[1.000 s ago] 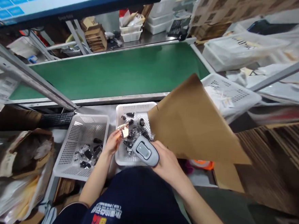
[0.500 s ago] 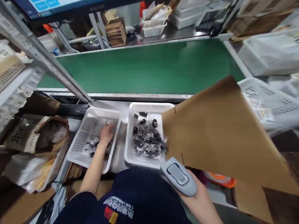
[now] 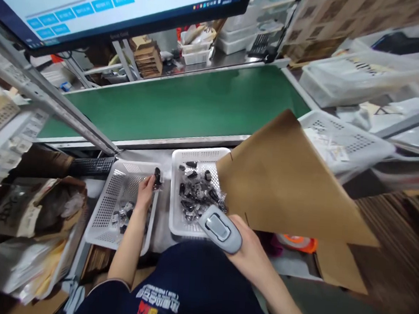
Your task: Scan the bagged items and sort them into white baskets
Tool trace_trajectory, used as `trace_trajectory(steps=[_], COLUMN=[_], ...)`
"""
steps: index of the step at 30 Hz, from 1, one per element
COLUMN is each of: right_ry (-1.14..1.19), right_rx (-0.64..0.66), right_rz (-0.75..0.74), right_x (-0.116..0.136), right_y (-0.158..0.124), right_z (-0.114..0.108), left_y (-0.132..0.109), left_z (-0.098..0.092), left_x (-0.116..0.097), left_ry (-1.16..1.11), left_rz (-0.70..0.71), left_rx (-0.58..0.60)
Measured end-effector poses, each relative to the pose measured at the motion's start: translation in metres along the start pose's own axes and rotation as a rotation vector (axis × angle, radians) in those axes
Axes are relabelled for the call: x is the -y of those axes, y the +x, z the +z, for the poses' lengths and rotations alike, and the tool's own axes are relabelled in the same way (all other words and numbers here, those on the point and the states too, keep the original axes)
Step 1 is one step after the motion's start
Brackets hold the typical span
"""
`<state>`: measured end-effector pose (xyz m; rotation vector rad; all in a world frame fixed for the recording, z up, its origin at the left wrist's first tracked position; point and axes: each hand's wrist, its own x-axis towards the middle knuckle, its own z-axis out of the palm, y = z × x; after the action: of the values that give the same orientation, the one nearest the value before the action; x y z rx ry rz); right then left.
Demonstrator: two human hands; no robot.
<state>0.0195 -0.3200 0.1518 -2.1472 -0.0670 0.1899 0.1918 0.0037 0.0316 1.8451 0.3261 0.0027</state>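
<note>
My left hand (image 3: 144,191) pinches a small black part in a clear bag (image 3: 157,177) above the right rim of the left white basket (image 3: 103,202), which holds a few bagged black parts. My right hand (image 3: 249,248) grips a grey handheld scanner (image 3: 221,227) just at the near edge of the right white basket (image 3: 178,193), which is full of several bagged black parts (image 3: 198,194). The scanner's head points toward that basket.
A large brown cardboard sheet (image 3: 286,181) leans over the right basket's right side. Behind the baskets runs a green conveyor belt (image 3: 184,105), with a monitor (image 3: 98,1) above. A keyboard (image 3: 92,165) lies left; another white basket (image 3: 343,137) sits right. An orange tape roll (image 3: 297,242) lies under the cardboard.
My left hand went from the right basket down into the left basket, and now it lifts up at that basket's right rim holding a bagged part. The scanner moved back toward the right basket.
</note>
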Motion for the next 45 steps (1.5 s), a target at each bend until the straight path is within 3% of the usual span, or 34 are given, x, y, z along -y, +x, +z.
trace_trajectory(steps=[3,6,10,16,18,20,22,24,27,31,33,38,41,43,45], right_ry=[-0.025,-0.069,-0.096,-0.012,0.039,0.087,0.141,0.184,0.179,0.104,0.077,0.036,-0.009,-0.025,-0.036], right_rx=[-0.003,-0.034,-0.064,-0.046,-0.041,-0.062,-0.090,-0.090,-0.016,0.028,0.029,0.037,0.066,0.082,0.075], right_rz=[-0.010,0.008,0.014,0.042,0.077,0.149,0.236,0.297,0.298,0.191,0.132,0.030,-0.016,-0.048,-0.074], right_x=[0.012,0.019,0.016,-0.012,-0.035,-0.061,-0.085,-0.099,-0.096,-0.066,-0.050,-0.024,-0.011,-0.002,0.007], right_y=[0.009,0.014,0.012,-0.008,-0.019,-0.030,-0.040,-0.046,-0.045,-0.027,-0.017,0.000,0.011,0.020,0.028], right_z=[-0.007,-0.014,-0.021,-0.021,-0.014,-0.003,0.009,0.019,0.025,0.020,0.018,0.014,0.010,0.007,0.003], left_y=[-0.029,-0.054,-0.068,-0.078,-0.076,-0.067,-0.055,-0.044,-0.035,-0.032,-0.027,-0.010,-0.012,-0.021,-0.034], left_z=[0.039,0.064,0.076,0.078,0.067,0.044,0.009,-0.029,-0.071,-0.088,-0.090,-0.098,-0.081,-0.058,-0.031], left_x=[-0.032,-0.056,-0.064,-0.051,-0.043,-0.031,-0.014,0.007,0.042,0.070,0.071,0.045,0.021,0.004,-0.011], left_ry=[-0.209,-0.274,-0.282,-0.127,0.069,0.347,0.639,0.903,1.113,1.103,1.068,0.787,0.194,-0.300,-0.545], left_rz=[0.026,0.021,0.058,0.144,0.248,0.317,0.247,0.062,-0.139,-0.114,-0.088,-0.053,-0.079,-0.127,-0.189], left_rx=[0.135,0.278,0.386,0.467,0.478,0.372,0.193,0.079,0.073,0.175,0.163,-0.088,-0.086,-0.007,0.122])
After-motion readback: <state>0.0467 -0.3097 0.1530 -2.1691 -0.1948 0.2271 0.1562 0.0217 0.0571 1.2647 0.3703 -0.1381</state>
